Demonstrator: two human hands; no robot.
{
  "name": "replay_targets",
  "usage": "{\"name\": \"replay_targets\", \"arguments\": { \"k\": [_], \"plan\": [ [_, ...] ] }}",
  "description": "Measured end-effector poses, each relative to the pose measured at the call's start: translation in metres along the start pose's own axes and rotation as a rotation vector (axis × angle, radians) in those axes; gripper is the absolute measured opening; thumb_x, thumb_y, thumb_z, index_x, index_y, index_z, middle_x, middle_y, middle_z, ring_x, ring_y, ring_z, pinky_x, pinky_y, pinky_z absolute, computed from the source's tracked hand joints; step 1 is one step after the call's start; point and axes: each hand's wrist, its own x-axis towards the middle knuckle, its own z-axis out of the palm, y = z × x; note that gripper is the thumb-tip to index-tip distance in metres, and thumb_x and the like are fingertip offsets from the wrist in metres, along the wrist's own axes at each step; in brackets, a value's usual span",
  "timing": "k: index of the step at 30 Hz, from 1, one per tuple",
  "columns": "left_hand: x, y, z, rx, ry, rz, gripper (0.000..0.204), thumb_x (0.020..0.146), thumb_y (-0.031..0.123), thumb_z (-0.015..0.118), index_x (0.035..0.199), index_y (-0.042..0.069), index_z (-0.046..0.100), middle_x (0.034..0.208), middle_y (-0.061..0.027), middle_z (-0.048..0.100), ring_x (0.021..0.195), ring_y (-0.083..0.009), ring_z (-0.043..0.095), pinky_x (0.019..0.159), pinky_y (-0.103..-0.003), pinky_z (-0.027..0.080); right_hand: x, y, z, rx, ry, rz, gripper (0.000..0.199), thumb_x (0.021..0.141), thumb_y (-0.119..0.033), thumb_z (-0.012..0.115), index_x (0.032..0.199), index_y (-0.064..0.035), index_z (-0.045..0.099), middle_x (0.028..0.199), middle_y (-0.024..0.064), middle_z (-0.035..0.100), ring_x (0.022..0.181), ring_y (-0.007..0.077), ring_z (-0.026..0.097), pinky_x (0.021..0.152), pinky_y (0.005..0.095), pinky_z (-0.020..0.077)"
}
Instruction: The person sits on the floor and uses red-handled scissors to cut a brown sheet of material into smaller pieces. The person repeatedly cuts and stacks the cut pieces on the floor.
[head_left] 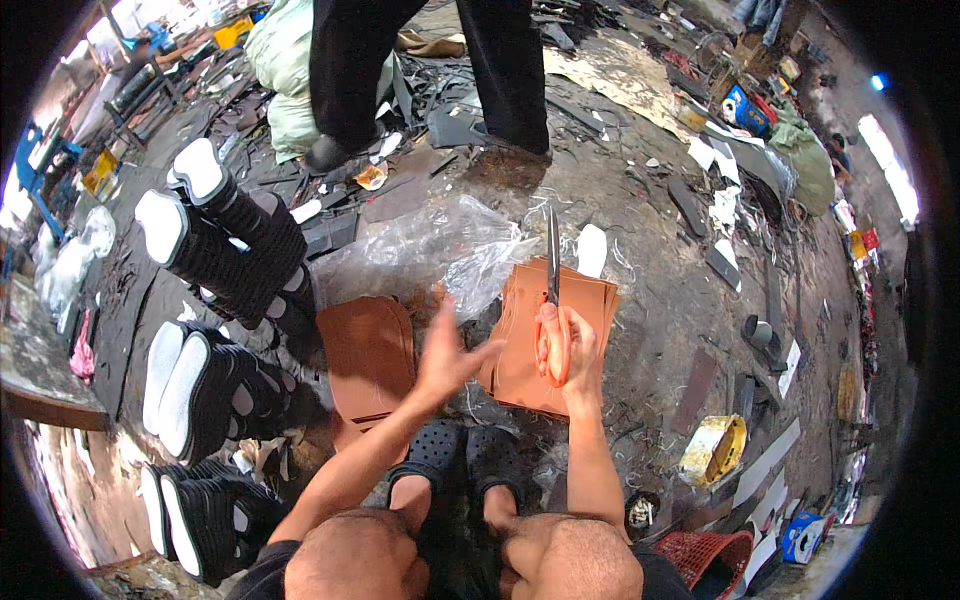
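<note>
My bare knees are nearest, with dark clogs just beyond them. My right hand is wrapped around the orange handles of a pair of scissors, over a stack of brown sheets; the long blades look pressed together and point away from me. My left hand, blurred, has its fingers spread and holds nothing; it is between that stack and a second brown stack on the left, and I cannot tell whether its thumb touches the right-hand sheets. The main risk, I judge, is a cut, if my bare left hand swept across the blades. The right-hand stack has uneven edges, so a knock could send sheets sliding. A crumpled clear plastic bag lies near the blades and could snag on them. Another person's dark-trousered legs stand beyond; a step toward me could bring a foot near the tips.
</note>
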Motion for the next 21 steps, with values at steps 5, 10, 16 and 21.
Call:
{"name": "replay_targets", "arguments": {
  "k": [5, 10, 16, 21],
  "plan": [
    [0.024, -0.023, 0.088, -0.059, -0.337, -0.266, 0.115, 0.071, 0.048, 0.081, 0.151, -0.004, 0.018, 0.155, -0.0308, 0.019, 0.146, -0.0363, 0.021, 0.117, -0.042, 0.023, -0.011, -0.008, -0.026, -0.03, 0.08, -0.006, 0.044, 0.087, -0.048, 0.071, 0.075, -0.0088, 0.054, 0.053, -0.0012, 0.049, 0.038, 0.0071, 0.045, 0.035, 0.0224, 0.0344],
    [-0.01, -0.033, -0.031, -0.75, -0.249, -0.254, 0.077, 0.087, -0.003, 0.061, 0.153, 0.009, 0.025, 0.141, -0.01, 0.05, 0.12, -0.0198, 0.055, 0.102, -0.032, 0.045, -0.009, 0.014, -0.076, -0.479, 0.211, -0.006, 0.041, 0.089, -0.043, 0.07, 0.1, -0.0035, 0.067, 0.059, -0.0049, 0.049, 0.049, 0.0053, 0.046, 0.046, 0.0232, 0.0358],
    [-0.033, -0.004, -0.111, -0.995, -0.273, -0.217, 0.089, 0.079, -0.013, 0.062, 0.155, 0.01, 0.021, 0.147, -0.0095, 0.043, 0.128, -0.0215, 0.049, 0.107, -0.036, 0.042, -0.003, 0.013, -0.05, -0.634, -0.219, 0.045, 0.065, 0.09, -0.06, 0.057, 0.12, -0.0032, 0.061, 0.085, 0.0082, 0.065, 0.063, 0.015, 0.061, 0.063, 0.0315, 0.047],
    [-0.04, 0.014, -0.125, -1.164, -0.349, -0.232, 0.082, 0.08, 0.003, 0.071, 0.15, 0.006, 0.03, 0.141, -0.0128, 0.048, 0.124, -0.0217, 0.051, 0.104, -0.035, 0.043, 0.001, 0.02, -0.039, -0.696, -0.172, -0.148, 0.073, 0.087, -0.067, 0.056, 0.119, -0.0022, 0.063, 0.079, 0.0092, 0.066, 0.067, 0.0174, 0.064, 0.065, 0.0334, 0.0493]
  ]
}}
